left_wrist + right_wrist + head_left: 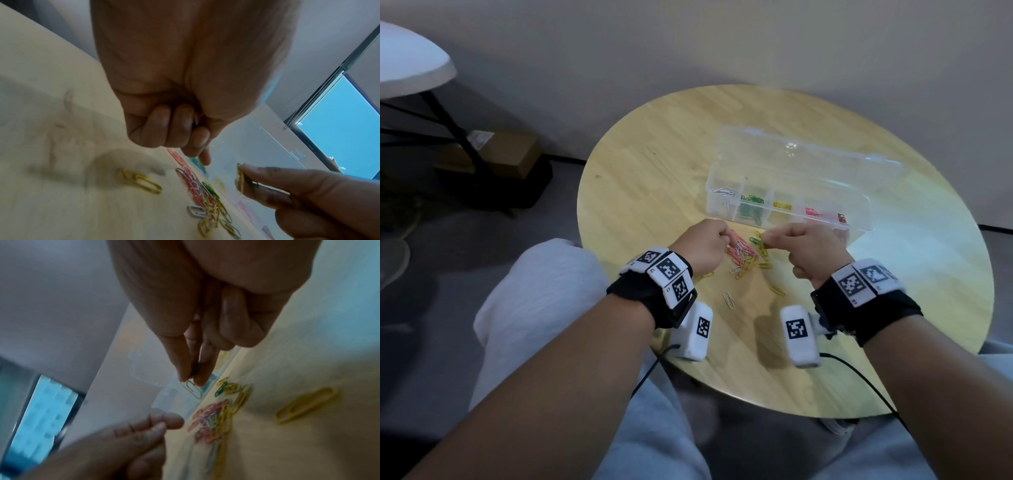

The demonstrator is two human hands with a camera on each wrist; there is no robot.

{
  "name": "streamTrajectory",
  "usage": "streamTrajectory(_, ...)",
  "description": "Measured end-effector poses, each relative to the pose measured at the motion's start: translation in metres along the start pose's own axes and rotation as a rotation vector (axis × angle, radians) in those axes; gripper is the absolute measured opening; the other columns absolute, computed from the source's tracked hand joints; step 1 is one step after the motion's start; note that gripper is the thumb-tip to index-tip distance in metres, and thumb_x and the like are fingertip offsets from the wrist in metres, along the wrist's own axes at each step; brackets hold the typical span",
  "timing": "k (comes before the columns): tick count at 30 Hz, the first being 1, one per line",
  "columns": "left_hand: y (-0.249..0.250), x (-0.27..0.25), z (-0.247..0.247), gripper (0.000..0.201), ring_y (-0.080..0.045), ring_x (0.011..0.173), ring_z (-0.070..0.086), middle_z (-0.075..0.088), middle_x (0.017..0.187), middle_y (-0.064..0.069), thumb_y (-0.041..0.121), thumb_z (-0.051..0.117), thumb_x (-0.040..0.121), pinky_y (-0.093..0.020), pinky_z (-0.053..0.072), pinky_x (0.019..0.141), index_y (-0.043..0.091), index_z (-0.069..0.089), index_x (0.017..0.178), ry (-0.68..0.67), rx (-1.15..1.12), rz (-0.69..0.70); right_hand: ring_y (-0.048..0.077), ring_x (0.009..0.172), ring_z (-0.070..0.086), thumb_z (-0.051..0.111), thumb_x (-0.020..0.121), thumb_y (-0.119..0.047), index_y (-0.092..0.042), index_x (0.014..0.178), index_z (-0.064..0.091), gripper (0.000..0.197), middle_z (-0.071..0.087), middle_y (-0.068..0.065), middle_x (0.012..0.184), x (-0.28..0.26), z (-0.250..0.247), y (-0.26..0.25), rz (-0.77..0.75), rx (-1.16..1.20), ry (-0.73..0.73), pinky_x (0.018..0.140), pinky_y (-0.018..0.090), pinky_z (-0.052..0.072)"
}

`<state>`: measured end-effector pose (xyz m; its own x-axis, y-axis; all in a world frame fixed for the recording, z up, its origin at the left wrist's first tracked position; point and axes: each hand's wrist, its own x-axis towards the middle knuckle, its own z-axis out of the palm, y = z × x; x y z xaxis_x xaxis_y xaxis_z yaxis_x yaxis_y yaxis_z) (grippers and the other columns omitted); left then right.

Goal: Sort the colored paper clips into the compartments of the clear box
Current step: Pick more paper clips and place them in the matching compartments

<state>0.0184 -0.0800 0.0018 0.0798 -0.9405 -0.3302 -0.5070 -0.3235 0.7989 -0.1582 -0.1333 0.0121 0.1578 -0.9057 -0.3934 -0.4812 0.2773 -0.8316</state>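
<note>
Overhead, two hands hover above a loose pile of clips (744,255) on a round wooden counter (661,164). One clear box (787,197) lies just beyond the pile, its lid (808,154) open and folded back. Four of its compartments hold clips: silver ones at the left end, then green, then yellow, then pink. The pile mixes pink, yellow, green and silver clips, too tangled to count. Three strays lie nearer the body: one silver clip (728,300), one yellow clip (777,290) to its right, and one yellow by the left wrist. The right hand (810,248) has its grip clamped, thumb and forefinger pinching two clips together, one yellow, one green (192,388). The left hand (702,245) is curled into a fist with a silver clip (195,119) showing between its fingers, fingertips close to the pile.
</note>
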Motion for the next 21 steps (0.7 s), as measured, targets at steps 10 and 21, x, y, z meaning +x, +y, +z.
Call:
streamTrajectory(10, 0.001, 0.0, -0.002, 0.027, -0.032, 0.103, 0.06, 0.064, 0.115, -0.018, 0.012, 0.038, 0.103, -0.029, 0.044, 0.06, 0.013, 0.064, 0.099, 0.025, 0.01, 0.02, 0.013, 0.041, 0.026, 0.062, 0.095, -0.023, -0.014, 0.083, 0.062, 0.014, 0.072, 0.001, 0.075, 0.018, -0.001, -0.003, -0.038, 0.044, 0.062, 0.04, 0.024, 0.026)
streamTrajectory(21, 0.001, -0.001, 0.0, 0.034, -0.033, 0.095, 0.062, 0.062, 0.123, -0.021, 0.006, 0.031, 0.101, -0.027, 0.047, 0.058, 0.016, 0.063, 0.093, 0.028, -0.069, -0.039, 0.021, 0.074, 0.064, 0.058, 0.091, -0.022, -0.011, 0.088, 0.075, 0.021, 0.071, 0.004, 0.089, 0.034, 0.016, -0.017, -0.034, -0.698, 0.049, 0.066, 0.03, 0.054)
